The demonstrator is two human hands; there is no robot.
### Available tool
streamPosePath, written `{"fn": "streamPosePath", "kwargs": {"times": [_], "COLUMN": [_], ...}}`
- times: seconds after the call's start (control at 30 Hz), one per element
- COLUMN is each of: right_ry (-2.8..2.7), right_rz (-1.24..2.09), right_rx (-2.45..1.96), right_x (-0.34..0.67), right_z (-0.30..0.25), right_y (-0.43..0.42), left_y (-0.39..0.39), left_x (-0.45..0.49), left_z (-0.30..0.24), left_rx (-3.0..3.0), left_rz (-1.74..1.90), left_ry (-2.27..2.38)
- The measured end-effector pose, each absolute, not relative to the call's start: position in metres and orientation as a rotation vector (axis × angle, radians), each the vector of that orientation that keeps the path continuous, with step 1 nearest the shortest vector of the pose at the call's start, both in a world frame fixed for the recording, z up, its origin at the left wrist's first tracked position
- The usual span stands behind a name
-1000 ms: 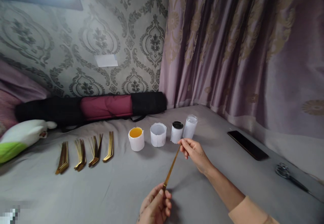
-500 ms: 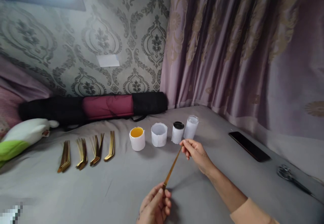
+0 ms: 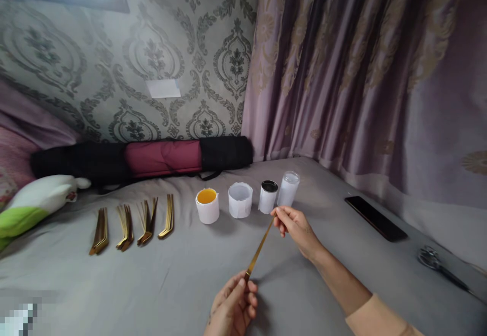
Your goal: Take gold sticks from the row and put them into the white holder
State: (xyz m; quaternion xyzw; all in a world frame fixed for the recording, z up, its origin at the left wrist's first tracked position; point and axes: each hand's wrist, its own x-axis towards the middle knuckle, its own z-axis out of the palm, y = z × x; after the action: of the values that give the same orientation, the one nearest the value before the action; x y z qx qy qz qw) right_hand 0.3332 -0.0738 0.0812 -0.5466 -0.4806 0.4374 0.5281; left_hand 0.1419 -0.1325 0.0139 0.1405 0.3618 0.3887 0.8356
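A thin gold strip runs slantwise between my two hands above the grey sheet. My left hand, at the bottom middle, pinches its near end between thumb and fingers. The far end is pinched in the fingertips of my right hand, just in front of a white-wrapped jar with a dark inside and a tall white-wrapped glass. Several bundles of bent gold strips lie in a row on the left. A white-wrapped cup with an orange inside and another white cup stand mid-bed.
A long black and maroon bag lies along the wall. On the right are a black phone and a dark-handled tool. A white and green plush toy rests at the left, and purple curtains hang behind.
The view has shifted very slightly. Both hands keep nearly the same grip and position on the gold strip.
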Motion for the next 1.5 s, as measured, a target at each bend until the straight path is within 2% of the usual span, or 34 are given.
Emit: {"fn": "streamPosePath", "kwargs": {"times": [0.5,0.87,1.5], "right_ry": [-1.085,-1.023,-0.949], "right_rz": [0.867,0.629,0.422], "right_rx": [-1.352,-1.364,-1.405], "right_x": [0.367,0.410,0.454], "right_z": [0.102,0.144,0.182], "right_y": [-0.067,-0.060,-0.041], "left_y": [-0.129,-0.124,-0.121], "left_x": [0.138,0.132,0.127], "left_z": [0.031,0.029,0.023], "left_rx": [0.149,0.003,-0.049], "left_rz": [0.834,0.884,0.902], "left_ry": [0.911,0.821,0.748]}}
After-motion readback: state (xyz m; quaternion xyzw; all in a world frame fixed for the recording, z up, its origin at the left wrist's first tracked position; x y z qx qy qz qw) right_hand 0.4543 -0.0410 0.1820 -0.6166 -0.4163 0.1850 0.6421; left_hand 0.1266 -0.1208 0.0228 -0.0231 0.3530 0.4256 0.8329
